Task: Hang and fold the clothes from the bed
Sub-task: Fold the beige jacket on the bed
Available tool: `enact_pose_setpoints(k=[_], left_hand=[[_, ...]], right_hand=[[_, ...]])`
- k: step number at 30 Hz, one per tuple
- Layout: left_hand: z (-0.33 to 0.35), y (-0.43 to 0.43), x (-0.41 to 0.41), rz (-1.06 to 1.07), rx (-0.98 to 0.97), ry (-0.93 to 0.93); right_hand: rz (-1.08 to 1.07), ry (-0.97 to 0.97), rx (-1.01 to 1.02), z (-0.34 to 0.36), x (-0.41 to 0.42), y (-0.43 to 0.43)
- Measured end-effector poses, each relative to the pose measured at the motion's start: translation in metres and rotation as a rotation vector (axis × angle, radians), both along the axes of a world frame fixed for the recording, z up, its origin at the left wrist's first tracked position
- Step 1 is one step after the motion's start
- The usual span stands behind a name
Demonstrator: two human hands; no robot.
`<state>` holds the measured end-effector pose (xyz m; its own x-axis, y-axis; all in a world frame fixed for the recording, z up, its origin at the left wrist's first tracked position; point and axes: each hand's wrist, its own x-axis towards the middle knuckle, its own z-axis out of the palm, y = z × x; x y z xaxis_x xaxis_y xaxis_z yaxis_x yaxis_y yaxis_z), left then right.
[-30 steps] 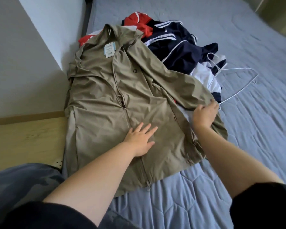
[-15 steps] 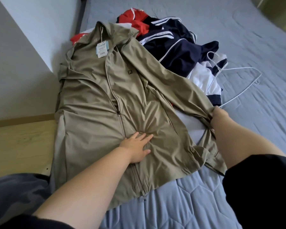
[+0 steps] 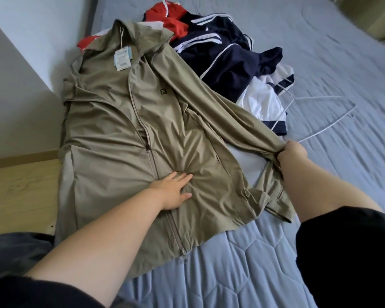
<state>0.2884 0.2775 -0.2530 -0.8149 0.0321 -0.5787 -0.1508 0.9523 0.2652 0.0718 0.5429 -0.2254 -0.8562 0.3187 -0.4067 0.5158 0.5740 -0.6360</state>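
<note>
jacket: khaki zip-up [image 3: 125, 138], face up on the left half of the bed [image 3: 320, 63]; collar far, hem near, its left edge at the mattress edge.
feel (my guess): thin, light shell. Soft, no stiffness, probably slick on the quilt. Creases fan out from under my palm, so it drags easily.
left hand [image 3: 172, 191]: flat on the front just right of the zipper [image 3: 152, 167], fingers straight and close together, pinning the body down.
right hand [image 3: 292, 152]: curled round the end of the right-side sleeve [image 3: 242, 121], fabric bunched in the grip, sleeve pulled out taut. Fingertips hidden.
where to hold: cuff for sleeves, shoulder seams or collar for lifting. Mid-panel just bunches.
tag: price tag [image 3: 122, 60] on a string at the collar. Keep fingers off it, could snag.
hanger: white wire hanger [image 3: 320, 121] on the quilt just beyond my right hand, partly under the pile.
pile: navy striped top [image 3: 227, 63], red garment [image 3: 173, 21] and white piece [image 3: 262, 101], far-right of the jacket, its shoulder overlapping them.
left of bed: wood floor [image 3: 16, 185].
</note>
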Motion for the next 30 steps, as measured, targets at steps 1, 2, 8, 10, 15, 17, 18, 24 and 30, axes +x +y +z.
enact_pose_setpoints(k=[1, 2, 8, 10, 15, 17, 18, 24, 30], left_hand=[[0.001, 0.000, 0.000, -0.001, 0.001, 0.000], [0.001, -0.001, 0.000, -0.004, 0.001, 0.001], [0.001, -0.006, 0.008, 0.038, 0.122, 0.018], [0.004, -0.013, 0.014, 0.139, 0.271, 0.072], [0.017, -0.043, 0.044, 0.775, 0.883, 0.160], [0.023, -0.061, 0.054, 1.057, 1.096, 0.154], [0.026, -0.070, 0.058, 1.166, 1.181, 0.152], [0.035, -0.114, 0.062, 1.588, 1.680, 0.346], [0.034, -0.120, 0.066, 1.888, 1.791, 0.452]], right_hand=[[-0.114, -0.008, -0.039, 0.001, -0.002, -0.002], [-0.148, 0.032, 0.040, 0.002, -0.002, -0.007], [-0.250, 0.174, -0.215, 0.030, -0.003, -0.058], [-0.308, 0.222, -0.524, 0.046, 0.004, -0.078], [-0.079, 0.421, -0.178, 0.063, 0.033, -0.136], [0.055, 0.628, -0.057, 0.065, 0.053, -0.158], [0.176, 0.715, -0.023, 0.060, 0.062, -0.167], [1.221, 1.011, 0.396, 0.003, 0.117, -0.179], [1.200, 0.802, 0.371, -0.020, 0.135, -0.167]])
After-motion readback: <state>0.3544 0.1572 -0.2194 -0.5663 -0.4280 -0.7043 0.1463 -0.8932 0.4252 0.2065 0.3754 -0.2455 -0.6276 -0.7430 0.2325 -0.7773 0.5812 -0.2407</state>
